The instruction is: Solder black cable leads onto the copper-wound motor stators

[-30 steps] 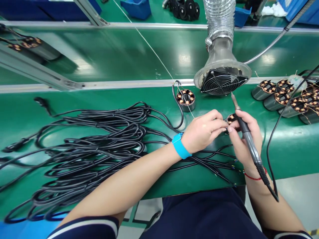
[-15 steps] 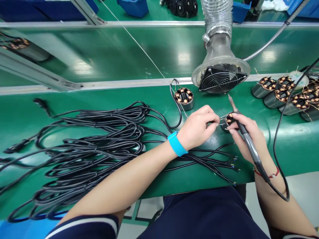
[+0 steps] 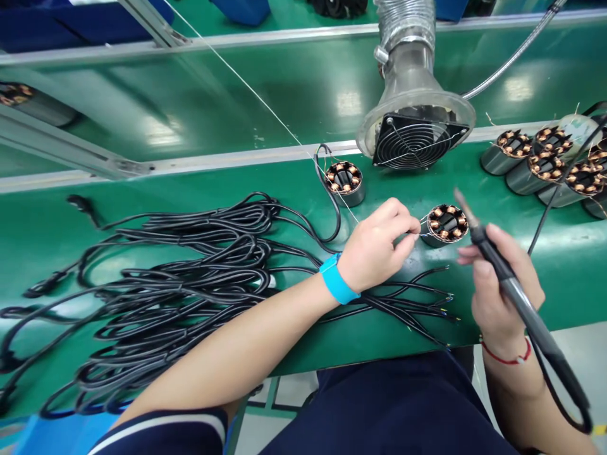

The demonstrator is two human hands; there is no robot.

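My left hand (image 3: pixel 382 243), with a blue band at its wrist, is closed in a pinch on thin wire ends just left of a copper-wound stator (image 3: pixel 447 224). Thin leads run from the stator to those fingertips. My right hand (image 3: pixel 505 284) grips a soldering iron (image 3: pixel 515 294), its tip pointing up and left, beside the stator's right edge and apart from it. A second stator (image 3: pixel 344 182) with a black cable at its left stands further back. A thin pale strand (image 3: pixel 246 85) slants down from the upper left to my left hand.
Coiled black cables (image 3: pixel 180 278) cover the left of the green bench (image 3: pixel 408 341). Their stripped ends (image 3: pixel 446 309) lie below my hands. A fume hood (image 3: pixel 415 120) with a fan grille hangs behind. More stators (image 3: pixel 526 174) stand grouped at the right.
My right hand has moved right and down, away from the stator, and the iron has swung with it. The stator's top is now uncovered. My left hand has hardly moved.
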